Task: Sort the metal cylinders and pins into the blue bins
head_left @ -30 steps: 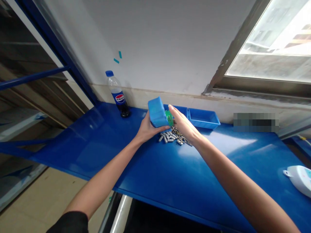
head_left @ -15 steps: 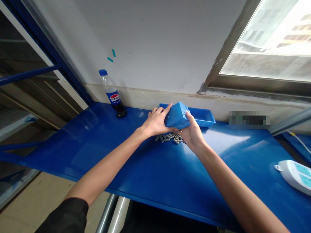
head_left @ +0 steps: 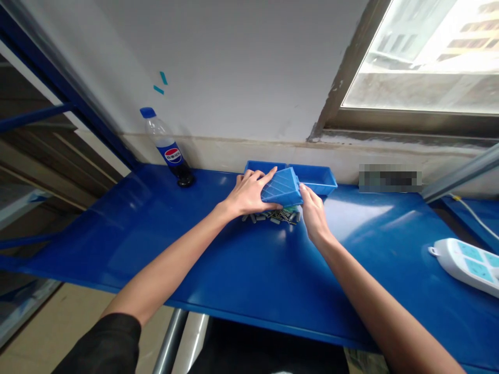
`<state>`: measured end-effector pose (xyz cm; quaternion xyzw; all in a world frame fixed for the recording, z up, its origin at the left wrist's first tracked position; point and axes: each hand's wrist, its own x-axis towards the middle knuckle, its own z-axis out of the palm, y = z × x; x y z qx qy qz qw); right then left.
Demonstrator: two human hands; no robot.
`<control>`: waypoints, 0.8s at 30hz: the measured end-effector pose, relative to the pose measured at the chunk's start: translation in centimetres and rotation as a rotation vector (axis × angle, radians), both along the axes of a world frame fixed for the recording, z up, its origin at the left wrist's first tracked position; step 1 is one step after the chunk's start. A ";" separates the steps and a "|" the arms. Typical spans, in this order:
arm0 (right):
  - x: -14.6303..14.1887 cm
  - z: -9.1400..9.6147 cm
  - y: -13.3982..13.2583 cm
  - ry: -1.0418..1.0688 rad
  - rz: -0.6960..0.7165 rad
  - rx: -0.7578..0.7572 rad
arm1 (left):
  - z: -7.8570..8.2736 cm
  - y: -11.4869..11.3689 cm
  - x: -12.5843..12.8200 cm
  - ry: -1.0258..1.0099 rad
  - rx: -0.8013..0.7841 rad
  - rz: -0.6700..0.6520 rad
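A small blue plastic bin [head_left: 283, 188] is turned upside down, its ribbed bottom facing up, over a heap of small metal parts [head_left: 273, 216] on the blue table [head_left: 249, 270]. My left hand [head_left: 249, 195] grips the bin's left side with fingers laid over its top. My right hand [head_left: 313, 213] holds the bin's right edge. Something green shows under the bin's rim.
Two blue trays [head_left: 312, 179] stand behind the bin against the wall. A cola bottle [head_left: 167, 148] is upright at the back left. A white power strip [head_left: 465, 259] lies at the right. The table's front edge runs close to me.
The bin was tipped on its side in my left hand a second ago; both hands have since turned it fully upside down and lowered it onto the heap of parts.
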<state>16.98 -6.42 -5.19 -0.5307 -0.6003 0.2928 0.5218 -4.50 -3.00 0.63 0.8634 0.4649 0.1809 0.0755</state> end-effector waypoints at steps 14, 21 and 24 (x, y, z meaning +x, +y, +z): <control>-0.4 -0.7 -1.5 -0.099 -0.245 0.047 | -1.5 -0.8 -1.2 -0.223 0.089 -0.003; -1.7 1.2 -2.4 -0.373 -0.241 0.433 | -2.1 -2.2 -3.7 -0.373 0.066 0.164; -3.2 3.2 -2.8 -0.389 -0.123 0.525 | -2.7 -2.5 -5.0 -0.454 0.075 0.212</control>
